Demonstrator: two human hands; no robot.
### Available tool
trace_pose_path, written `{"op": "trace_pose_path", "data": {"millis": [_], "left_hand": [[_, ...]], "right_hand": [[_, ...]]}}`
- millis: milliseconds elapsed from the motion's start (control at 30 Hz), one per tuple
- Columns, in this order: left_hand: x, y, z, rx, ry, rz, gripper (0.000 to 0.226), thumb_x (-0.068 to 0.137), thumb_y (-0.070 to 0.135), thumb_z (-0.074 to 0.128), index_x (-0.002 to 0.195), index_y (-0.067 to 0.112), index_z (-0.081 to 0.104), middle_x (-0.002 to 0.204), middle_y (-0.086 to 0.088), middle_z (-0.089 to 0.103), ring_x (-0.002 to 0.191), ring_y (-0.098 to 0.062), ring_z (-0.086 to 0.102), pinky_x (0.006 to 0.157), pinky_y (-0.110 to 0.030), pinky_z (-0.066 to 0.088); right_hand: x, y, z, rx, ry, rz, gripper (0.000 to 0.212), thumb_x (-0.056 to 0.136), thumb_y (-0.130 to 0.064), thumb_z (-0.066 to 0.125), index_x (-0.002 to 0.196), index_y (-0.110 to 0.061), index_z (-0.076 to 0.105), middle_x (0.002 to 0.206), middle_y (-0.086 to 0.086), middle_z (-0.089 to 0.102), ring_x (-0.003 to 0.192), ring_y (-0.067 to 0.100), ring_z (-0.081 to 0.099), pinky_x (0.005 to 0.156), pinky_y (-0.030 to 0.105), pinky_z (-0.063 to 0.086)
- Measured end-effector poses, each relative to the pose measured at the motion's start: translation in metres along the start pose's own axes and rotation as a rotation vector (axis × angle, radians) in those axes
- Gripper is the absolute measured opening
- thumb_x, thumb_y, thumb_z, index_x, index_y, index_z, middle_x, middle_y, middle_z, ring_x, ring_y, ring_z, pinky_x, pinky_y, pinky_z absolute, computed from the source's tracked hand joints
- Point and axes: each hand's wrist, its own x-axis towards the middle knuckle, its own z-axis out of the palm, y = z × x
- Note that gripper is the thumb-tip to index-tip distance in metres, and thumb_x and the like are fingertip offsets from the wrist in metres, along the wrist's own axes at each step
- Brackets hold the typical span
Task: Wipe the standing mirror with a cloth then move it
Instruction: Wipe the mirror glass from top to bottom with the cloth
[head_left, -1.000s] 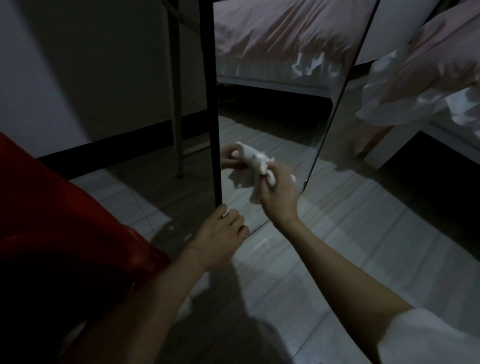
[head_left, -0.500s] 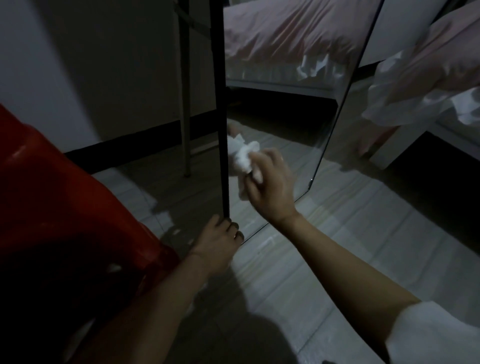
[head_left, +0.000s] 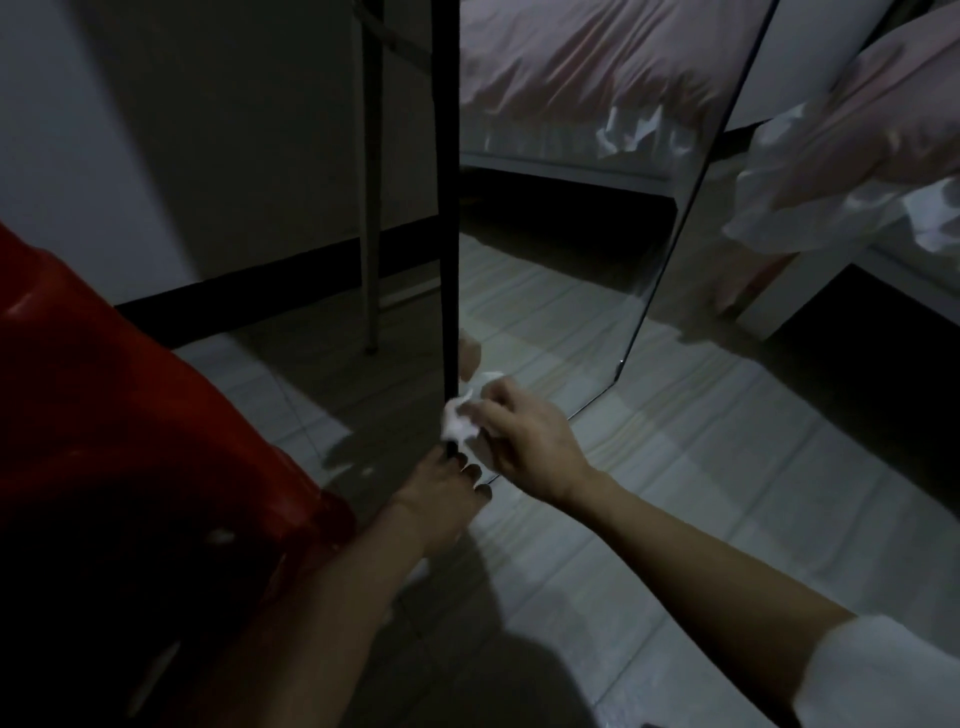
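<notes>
The standing mirror (head_left: 571, 218) leans upright on the floor, its black left frame edge running down the middle of the view. Its glass reflects the bed and the floor. My right hand (head_left: 524, 441) presses a crumpled white cloth (head_left: 460, 421) against the glass at the lower left corner, right beside the frame edge. My left hand (head_left: 441, 493) is at the mirror's bottom left corner, fingers curled around the foot of the frame. The room is dim.
A red plastic chair (head_left: 130, 467) fills the lower left, close to my left arm. A thin rear support leg (head_left: 370, 208) of the mirror stands behind it near the wall. A bed (head_left: 857, 156) with pink bedding is at the upper right.
My right hand has carried the cloth down and left across the glass, from mid-height to the lower left corner near the frame. My left hand has stayed at the frame's foot.
</notes>
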Motion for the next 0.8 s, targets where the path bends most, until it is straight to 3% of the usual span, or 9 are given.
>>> {"op": "trace_pose_path", "data": {"millis": [67,167,267,367,467,500,600,700,800], "left_hand": [[0.003,0.002,0.004,-0.22,0.138,0.017,0.04,0.093,0.009,0.051,0.131,0.0,0.042,0.137,-0.027,0.042,0.121,-0.035,0.046,0.093,-0.03,0.043],[0.007,0.004,0.004,0.052,0.011,0.105,0.039,0.092,0.018,0.046,0.13,0.01,0.042,0.141,-0.018,0.039,0.125,-0.035,0.04,0.103,-0.042,0.029],[0.012,0.008,-0.005,0.174,0.024,0.045,0.042,0.091,0.022,0.048,0.131,0.013,0.039,0.133,-0.014,0.043,0.119,-0.032,0.041,0.1,-0.043,0.029],[0.024,0.012,-0.008,0.061,0.014,0.083,0.041,0.093,0.019,0.047,0.131,0.009,0.04,0.132,-0.017,0.045,0.118,-0.033,0.044,0.098,-0.042,0.034],[0.034,0.014,0.005,-0.113,0.067,0.173,0.043,0.095,0.006,0.043,0.136,-0.005,0.035,0.143,-0.023,0.036,0.134,-0.035,0.033,0.094,-0.009,0.033],[0.035,0.016,0.006,-0.09,0.089,0.175,0.043,0.096,0.007,0.042,0.137,-0.005,0.035,0.146,-0.022,0.033,0.138,-0.034,0.027,0.098,-0.008,0.029],[0.037,0.022,0.0,0.124,-0.045,0.197,0.041,0.094,0.02,0.043,0.133,0.008,0.041,0.142,-0.016,0.036,0.134,-0.033,0.028,0.109,-0.045,0.022],[0.039,0.02,-0.012,0.19,0.003,0.128,0.039,0.092,0.025,0.045,0.128,0.011,0.044,0.134,-0.014,0.043,0.122,-0.032,0.04,0.1,-0.042,0.028],[0.038,0.015,-0.013,0.167,0.092,0.078,0.037,0.088,0.027,0.049,0.123,0.016,0.05,0.123,-0.008,0.051,0.115,-0.028,0.047,0.094,-0.037,0.034]], "right_hand": [[-0.011,0.007,0.008,0.003,-0.233,-0.046,0.029,0.084,-0.03,0.049,0.102,-0.015,0.066,0.091,0.01,0.06,0.071,0.023,0.058,0.056,0.028,0.043],[-0.028,0.036,0.003,-0.052,-0.467,0.1,0.027,0.084,-0.033,0.054,0.101,-0.018,0.068,0.086,0.01,0.059,0.066,0.029,0.06,0.059,0.033,0.048],[-0.025,0.05,-0.014,-0.074,-0.382,0.17,0.025,0.085,-0.035,0.056,0.1,-0.02,0.069,0.084,0.009,0.058,0.062,0.028,0.059,0.053,0.032,0.046],[-0.007,0.034,-0.026,-0.054,-0.22,0.003,0.031,0.085,-0.037,0.047,0.103,-0.022,0.068,0.084,0.007,0.057,0.065,0.02,0.055,0.05,0.028,0.041],[-0.006,0.018,-0.023,-0.043,-0.25,-0.203,0.026,0.081,-0.026,0.055,0.103,-0.021,0.068,0.087,0.009,0.058,0.07,0.02,0.055,0.054,0.027,0.04],[-0.01,0.018,-0.022,-0.036,-0.286,-0.21,0.024,0.081,-0.023,0.058,0.104,-0.021,0.068,0.086,0.009,0.058,0.07,0.021,0.055,0.055,0.028,0.042],[-0.028,0.033,-0.023,-0.043,-0.383,0.062,0.025,0.086,-0.022,0.06,0.111,-0.017,0.064,0.09,0.01,0.055,0.072,0.026,0.056,0.057,0.031,0.043],[-0.042,0.058,-0.028,0.019,-0.374,0.586,0.029,0.088,-0.017,0.05,0.116,-0.013,0.058,0.104,0.011,0.052,0.087,0.03,0.056,0.066,0.029,0.039],[-0.04,0.07,-0.036,0.2,-0.172,0.872,0.021,0.085,-0.01,0.041,0.094,-0.005,0.059,0.093,0.019,0.062,0.079,0.03,0.064,0.061,0.031,0.043]]}}
